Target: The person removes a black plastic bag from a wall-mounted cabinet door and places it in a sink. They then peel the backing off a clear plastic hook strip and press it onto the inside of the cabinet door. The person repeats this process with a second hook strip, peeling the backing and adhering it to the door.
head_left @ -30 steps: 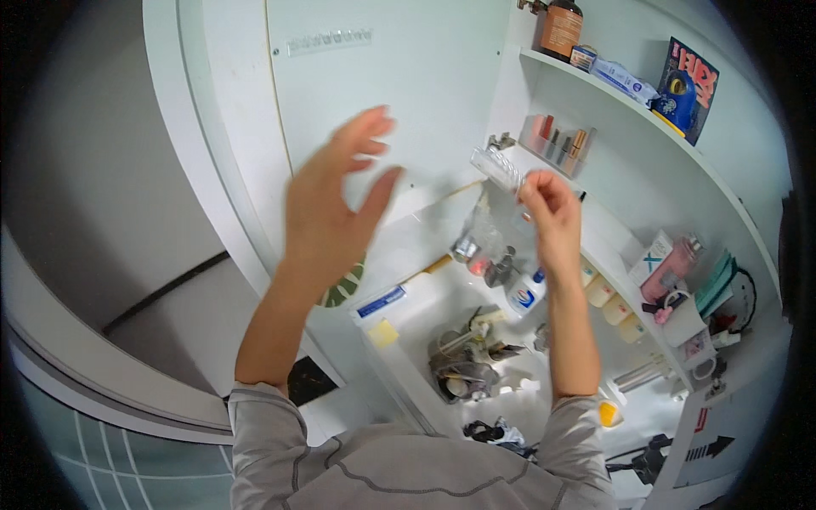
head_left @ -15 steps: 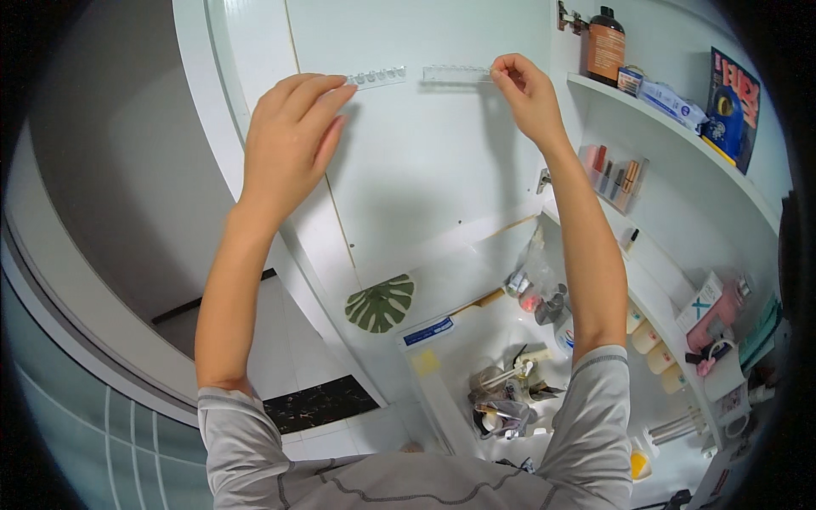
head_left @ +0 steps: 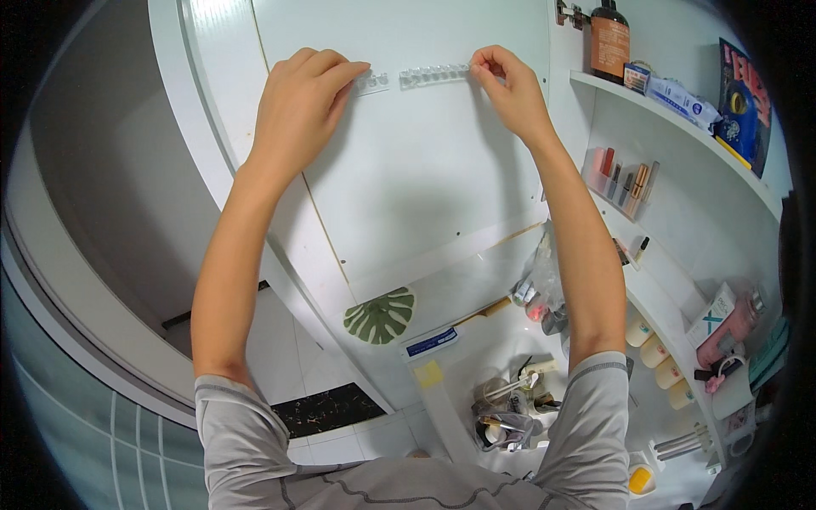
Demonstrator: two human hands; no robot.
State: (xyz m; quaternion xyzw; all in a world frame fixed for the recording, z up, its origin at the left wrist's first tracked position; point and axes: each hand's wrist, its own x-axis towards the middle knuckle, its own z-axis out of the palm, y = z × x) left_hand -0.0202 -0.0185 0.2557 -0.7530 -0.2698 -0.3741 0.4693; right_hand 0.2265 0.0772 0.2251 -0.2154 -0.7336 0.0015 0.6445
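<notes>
Two clear plastic strips with rows of small notches are held up in front of a pale flat panel (head_left: pixel 408 170). My left hand (head_left: pixel 297 110) pinches the outer end of the left strip (head_left: pixel 372 83), and its fingers cover part of it. With thumb and forefinger, my right hand (head_left: pixel 517 93) grips the outer end of the right strip (head_left: pixel 432 76). A narrow gap separates the strips' inner ends. Whether either strip touches the panel, I cannot tell.
To the right, a cabinet shelf (head_left: pixel 671 115) bears a brown bottle (head_left: pixel 609 42) and packets. Below it stands a clear lipstick holder (head_left: pixel 620 183). A white counter (head_left: pixel 450 374) with toiletries lies low in front, near a green leaf-shaped mat (head_left: pixel 380 315).
Both hands have risen slightly in view. The right strip has moved left and turned so its notches show more clearly. The left hand now covers more of its strip.
</notes>
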